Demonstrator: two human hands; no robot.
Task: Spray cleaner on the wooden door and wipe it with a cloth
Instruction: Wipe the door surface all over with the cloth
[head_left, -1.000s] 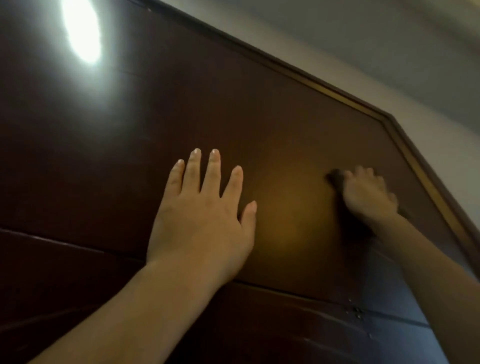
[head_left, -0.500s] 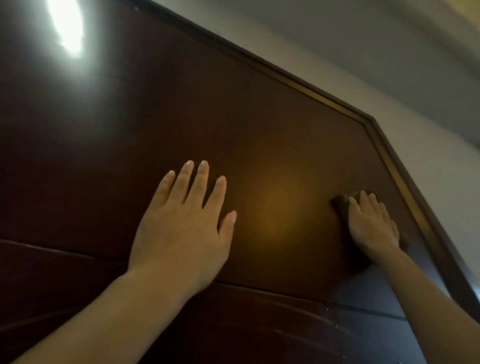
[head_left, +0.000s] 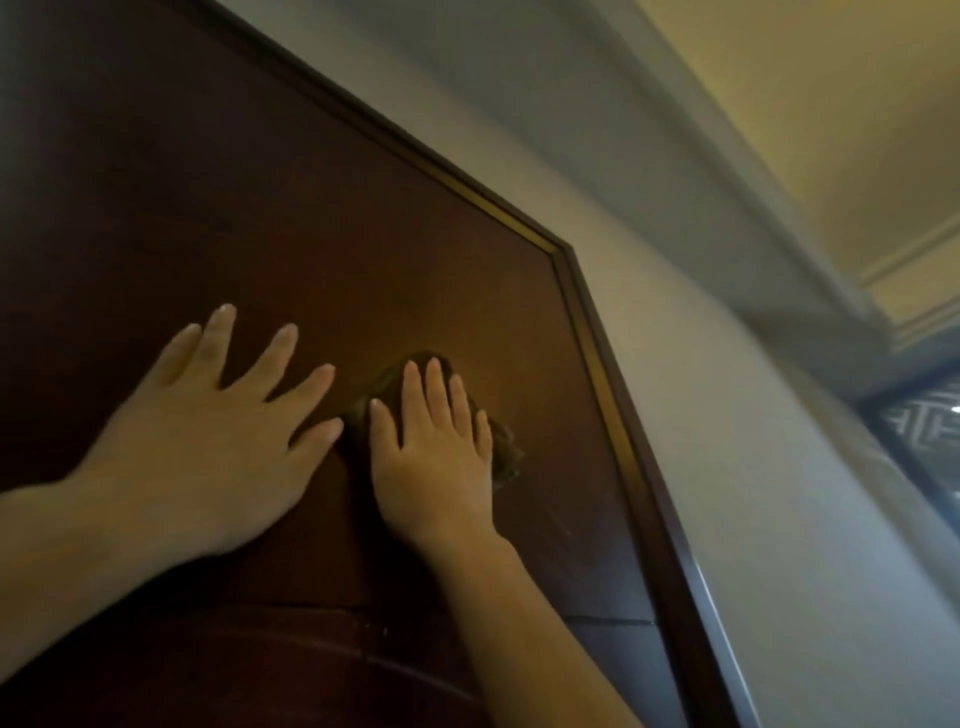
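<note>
Cloth (head_left: 387, 387) pressed on door (head_left: 260, 182) under right hand (head_left: 431, 462), fingers (head_left: 434, 389) straight; left hand (head_left: 208, 436), fingers splayed.

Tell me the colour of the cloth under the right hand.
The cloth is dark olive-brown, near the door in tone; head view.

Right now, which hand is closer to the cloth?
Right. The right hand lies flat on the cloth, pressing it against the wooden door. The left hand rests flat on the door just left of the cloth, its thumb tip close to the cloth's edge.
</note>
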